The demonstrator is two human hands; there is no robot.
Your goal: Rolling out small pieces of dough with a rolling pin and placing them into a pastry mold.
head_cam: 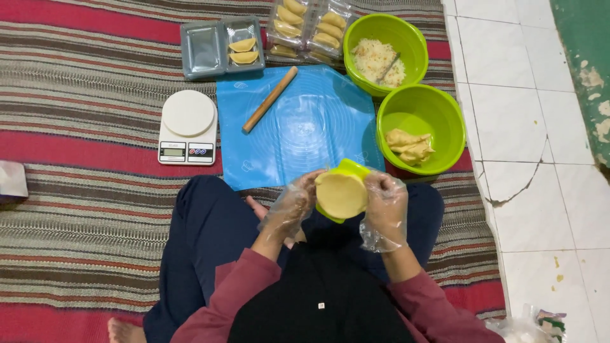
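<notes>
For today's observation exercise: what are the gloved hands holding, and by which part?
Both hands, left hand and right hand, hold a green dumpling mould by its opposite side edges, dough round on it.

There were two green bowls, one blue mat, one rolling pin, one white scale, one yellow-green press and two gloved hands. Two folded pastries lay in a grey two-part tray. Two clear packs held more pastries.
</notes>
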